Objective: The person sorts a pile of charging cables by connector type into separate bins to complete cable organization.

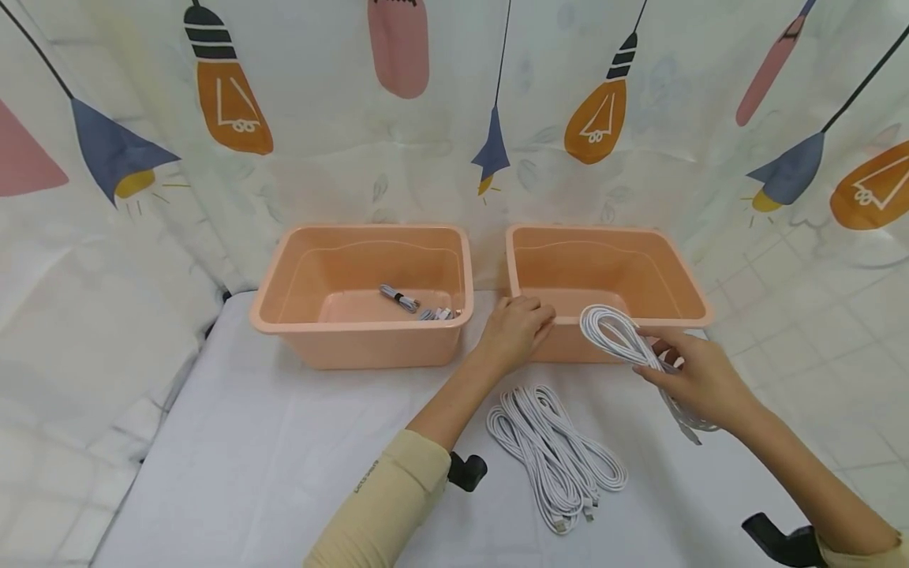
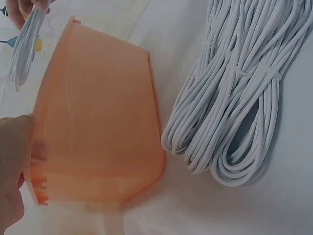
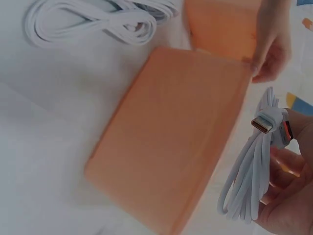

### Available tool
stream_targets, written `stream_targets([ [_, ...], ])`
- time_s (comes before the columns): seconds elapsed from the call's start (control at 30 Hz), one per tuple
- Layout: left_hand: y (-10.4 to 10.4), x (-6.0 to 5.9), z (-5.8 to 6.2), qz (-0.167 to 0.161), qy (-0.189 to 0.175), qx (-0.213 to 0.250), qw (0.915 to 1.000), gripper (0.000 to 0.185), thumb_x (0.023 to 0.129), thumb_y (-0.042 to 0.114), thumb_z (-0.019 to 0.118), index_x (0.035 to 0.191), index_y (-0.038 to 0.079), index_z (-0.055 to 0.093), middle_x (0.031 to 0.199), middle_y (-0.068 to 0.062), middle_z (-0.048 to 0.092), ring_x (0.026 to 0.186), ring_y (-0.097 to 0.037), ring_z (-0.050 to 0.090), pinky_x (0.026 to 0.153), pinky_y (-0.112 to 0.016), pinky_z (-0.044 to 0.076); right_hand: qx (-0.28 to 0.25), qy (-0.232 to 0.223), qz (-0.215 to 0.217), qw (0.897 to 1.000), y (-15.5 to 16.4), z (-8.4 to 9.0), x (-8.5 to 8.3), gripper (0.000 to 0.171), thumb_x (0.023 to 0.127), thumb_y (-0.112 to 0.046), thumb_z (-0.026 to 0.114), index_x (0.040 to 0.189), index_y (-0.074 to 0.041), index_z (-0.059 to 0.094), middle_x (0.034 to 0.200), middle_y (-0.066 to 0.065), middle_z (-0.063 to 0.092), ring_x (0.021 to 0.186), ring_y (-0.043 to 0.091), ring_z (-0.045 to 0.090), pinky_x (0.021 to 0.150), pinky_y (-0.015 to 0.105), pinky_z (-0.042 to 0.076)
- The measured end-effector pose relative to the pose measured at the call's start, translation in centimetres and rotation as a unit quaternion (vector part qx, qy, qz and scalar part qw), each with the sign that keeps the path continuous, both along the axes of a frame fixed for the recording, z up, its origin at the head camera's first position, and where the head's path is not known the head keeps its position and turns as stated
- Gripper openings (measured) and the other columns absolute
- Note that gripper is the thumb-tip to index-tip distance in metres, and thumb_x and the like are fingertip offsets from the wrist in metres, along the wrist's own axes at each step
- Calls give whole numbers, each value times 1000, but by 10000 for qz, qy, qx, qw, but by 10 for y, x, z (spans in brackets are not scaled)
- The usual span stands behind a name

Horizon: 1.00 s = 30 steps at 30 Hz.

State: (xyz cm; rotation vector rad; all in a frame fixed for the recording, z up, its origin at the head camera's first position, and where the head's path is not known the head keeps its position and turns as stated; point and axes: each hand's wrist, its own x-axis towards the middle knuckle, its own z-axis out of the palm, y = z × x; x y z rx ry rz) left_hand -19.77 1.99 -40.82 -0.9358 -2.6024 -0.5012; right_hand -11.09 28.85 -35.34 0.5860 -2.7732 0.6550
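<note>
My left hand [image 1: 517, 333] grips the rim of the right-hand peach plastic bin [image 1: 589, 267] at its near left corner, fingers curled over the edge. In my right hand [image 1: 699, 379] I hold a coiled white USB cable [image 1: 625, 345], pinched between thumb and fingers. Its loop end overlaps the bin's near rim in the head view. A USB-C plug [image 3: 262, 124] sticks out of the coil in the right wrist view. Below the bin, a pile of coiled white cables [image 1: 547, 450] lies on the table, several plugs toward the near side.
A second peach bin [image 1: 376, 347] stands to the left, holding a grey cable bundle [image 1: 399, 298] with a black tie and some small white-and-grey pieces [image 1: 436, 314]. Both bins stand on a white-covered table [image 1: 234, 457], before a lamp-patterned curtain [image 1: 440, 173].
</note>
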Motion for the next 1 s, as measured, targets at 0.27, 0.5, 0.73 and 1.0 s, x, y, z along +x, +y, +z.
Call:
stream_targets([
  [0.27, 0, -1, 1, 3, -5, -55, 10000, 12, 106, 26, 67, 103, 17, 74, 94, -1, 69, 92, -18, 67, 91, -37, 49, 72, -51, 73, 9999, 2, 20, -31, 51, 82, -2, 88, 127, 6, 67, 87, 16, 74, 71, 25, 68, 54, 23, 49],
  [0.5, 0, -2, 1, -48, 140, -50, 9999, 11, 105, 26, 68, 103, 16, 74, 93, -1, 70, 90, -19, 68, 88, -38, 50, 140, -276, 100, 9995, 4, 35, -60, 49, 87, -3, 84, 130, 7, 64, 93, 23, 74, 74, 29, 68, 55, 24, 48],
  [0.73, 0, -2, 2, -50, 130, -57, 9999, 10, 104, 25, 69, 104, 16, 74, 94, -2, 70, 91, -19, 68, 89, -38, 50, 347, -797, -17, 9962, 3, 47, -89, 55, 90, -8, 83, 137, 8, 59, 101, 30, 72, 86, 39, 68, 61, 33, 51],
  [1.0, 0, -2, 2, -13, 112, -88, 9999, 11, 104, 26, 69, 103, 17, 74, 95, -1, 70, 94, -19, 68, 88, -37, 50, 500, -905, -26, 9946, 4, 55, -116, 54, 94, -12, 80, 140, 5, 57, 108, 33, 72, 87, 40, 68, 65, 37, 51],
])
